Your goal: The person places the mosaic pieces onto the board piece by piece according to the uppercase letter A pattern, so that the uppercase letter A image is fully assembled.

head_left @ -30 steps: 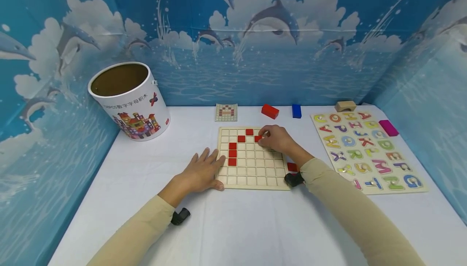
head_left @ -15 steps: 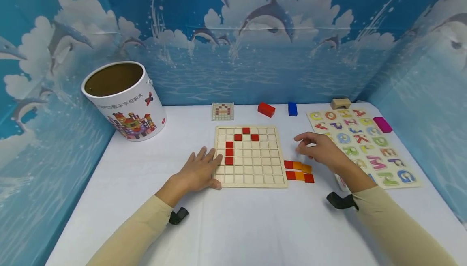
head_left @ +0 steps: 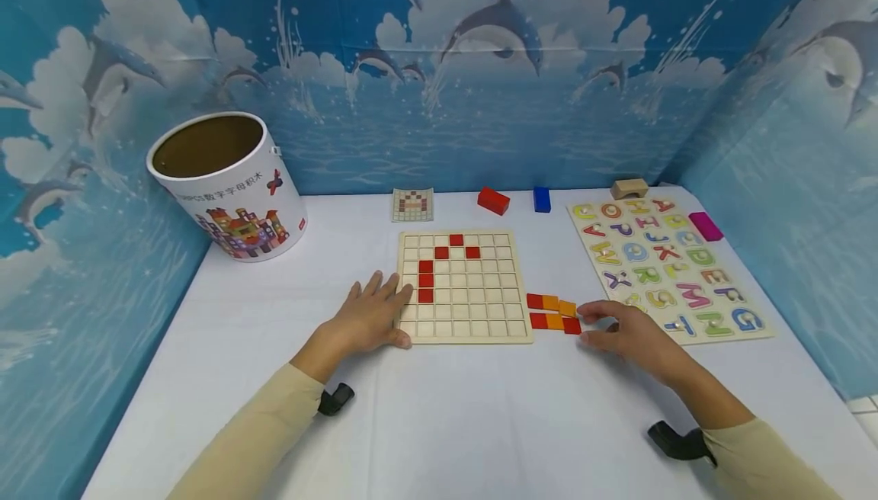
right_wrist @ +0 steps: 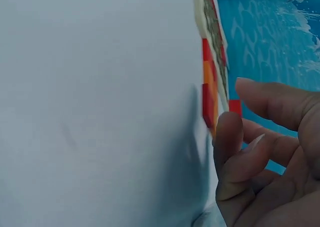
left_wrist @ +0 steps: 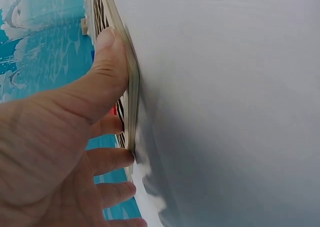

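So the right hand has moved off the grid and is now dipping beside the loose tiles, just right of centre frame. Its fingers are staying half curled, thumb and index apart, holding nothing I can see; can't tell if the index is touching the end orange tile. Left hand is lying spread at the left edge of the grid board, not gripping. Six red tiles are sitting in it mid-frame, so this looks like between placements. A pattern card is lying upper middle on the worktop.
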A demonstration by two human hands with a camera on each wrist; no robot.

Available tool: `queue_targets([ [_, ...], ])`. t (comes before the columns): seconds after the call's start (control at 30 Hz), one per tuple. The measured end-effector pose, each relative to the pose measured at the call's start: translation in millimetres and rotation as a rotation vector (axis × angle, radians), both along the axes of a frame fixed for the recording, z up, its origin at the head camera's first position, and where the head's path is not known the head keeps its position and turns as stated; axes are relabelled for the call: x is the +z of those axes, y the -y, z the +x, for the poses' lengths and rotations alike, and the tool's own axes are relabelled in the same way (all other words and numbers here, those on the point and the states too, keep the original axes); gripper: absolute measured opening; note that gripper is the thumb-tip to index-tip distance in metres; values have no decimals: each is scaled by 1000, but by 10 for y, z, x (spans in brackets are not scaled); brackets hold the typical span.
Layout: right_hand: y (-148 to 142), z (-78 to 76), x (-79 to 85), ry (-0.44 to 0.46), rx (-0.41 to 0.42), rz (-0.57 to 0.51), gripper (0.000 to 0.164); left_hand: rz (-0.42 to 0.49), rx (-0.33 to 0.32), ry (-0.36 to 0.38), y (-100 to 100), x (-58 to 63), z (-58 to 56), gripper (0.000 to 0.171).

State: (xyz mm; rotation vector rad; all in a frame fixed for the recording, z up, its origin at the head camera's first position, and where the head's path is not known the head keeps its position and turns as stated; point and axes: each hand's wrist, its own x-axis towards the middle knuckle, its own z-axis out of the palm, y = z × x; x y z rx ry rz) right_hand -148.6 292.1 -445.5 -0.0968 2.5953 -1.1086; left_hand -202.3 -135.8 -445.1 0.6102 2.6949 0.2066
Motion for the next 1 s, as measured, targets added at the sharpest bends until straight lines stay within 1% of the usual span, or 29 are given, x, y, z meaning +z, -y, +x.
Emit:
queue_targets([
  [0.1, 10, 51, -41, -36, 21, 30, 53, 12, 5, 1, 8, -3, 19, 100],
  [0.17, 24, 61, -61, -53, 19, 42, 50, 9, 6, 3, 15, 4, 29, 100],
  [0.3, 67, 46, -85, -97, 7, 71, 44, 13, 6, -3, 20, 23, 38, 100],
  [0.4, 100, 33, -100, -122, -4, 102, 43, 20, 3, -8, 15, 22, 33, 99],
  [0.5, 117, 25, -117, -131, -17, 116, 42, 17, -1, -9, 8, 5, 22, 99],
  [0.73, 132, 24, -126, -155, -12, 129, 39, 16, 12, -6, -1, -14, 17, 99],
  [0.9, 137, 39, -141, -174, 2, 137, 36, 12, 11, -2, -18, 3, 13, 99],
  [1.0, 149, 42, -140, -171, 20, 147, 36, 14, 15, -2, -30, 23, 17, 99],
])
